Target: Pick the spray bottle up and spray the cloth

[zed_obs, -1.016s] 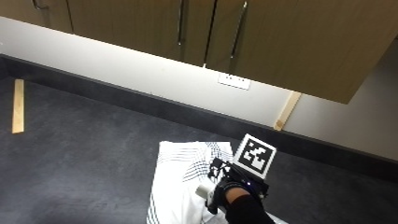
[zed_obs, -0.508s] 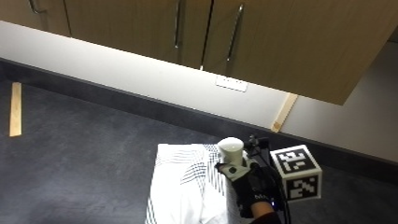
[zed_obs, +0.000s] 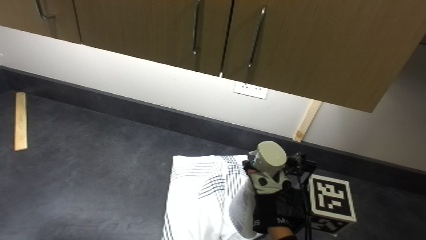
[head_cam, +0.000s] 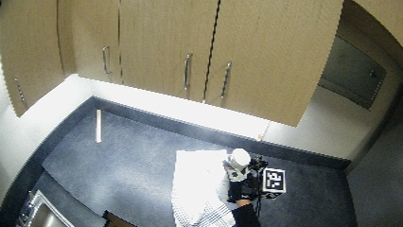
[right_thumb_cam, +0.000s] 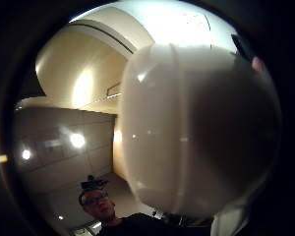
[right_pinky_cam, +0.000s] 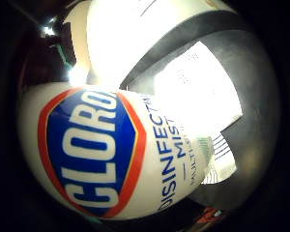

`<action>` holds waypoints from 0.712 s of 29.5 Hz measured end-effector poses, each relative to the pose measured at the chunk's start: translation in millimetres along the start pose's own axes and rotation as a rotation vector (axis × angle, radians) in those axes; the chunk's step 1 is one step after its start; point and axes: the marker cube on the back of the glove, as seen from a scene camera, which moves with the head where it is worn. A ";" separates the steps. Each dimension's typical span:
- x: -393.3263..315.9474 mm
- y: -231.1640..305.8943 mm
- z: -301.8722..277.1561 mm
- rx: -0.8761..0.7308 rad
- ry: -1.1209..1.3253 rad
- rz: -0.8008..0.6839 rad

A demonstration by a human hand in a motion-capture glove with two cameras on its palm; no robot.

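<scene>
Change: against the picture half a second earlier, the whole outside view had shifted, so the camera itself moved; the spray bottle (zed_obs: pixel 268 165) looked a touch more upright in the gloved right hand (zed_obs: pixel 274 212), and its pale cap was turned more toward the camera. A second back the bottle sat lower, close over the cloth.
Hand: the right hand was wrapped round the lower body of the bottle, fingers curled about it, holding it up off the counter.
Bottle: a white bottle with a pale rounded cap on top, held at the right edge of the cloth (zed_obs: pixel 206 195). The little-finger palm view was filled by its label (right_pinky_cam: pixel 94 150), blue and red with white lettering; the thumb-side view by its smooth white side (right_thumb_cam: pixel 196 128).
Cloth: white with thin dark stripes, spread flat on the dark counter (zed_obs: pixel 93 175), just left of the hand; part of its right edge was hidden behind the glove and bottle.
Around: a pale wooden strip (zed_obs: pixel 20 121) lay well apart at the far left of the counter. A second strip (zed_obs: pixel 306 121) leaned against the back wall, beside a white wall outlet (zed_obs: pixel 250 90). Wooden cabinets (zed_obs: pixel 219 35) with metal handles hung above.
In the way: nothing lay between bottle and cloth.
</scene>
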 end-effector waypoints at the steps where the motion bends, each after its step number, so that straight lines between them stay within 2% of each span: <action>1: -3.2 0.6 4.4 -0.004 -0.005 0.001; 15: -21.4 -12.2 125.6 -0.081 -0.097 -0.018; 21: -17.9 -15.2 139.1 -0.101 -0.108 -0.046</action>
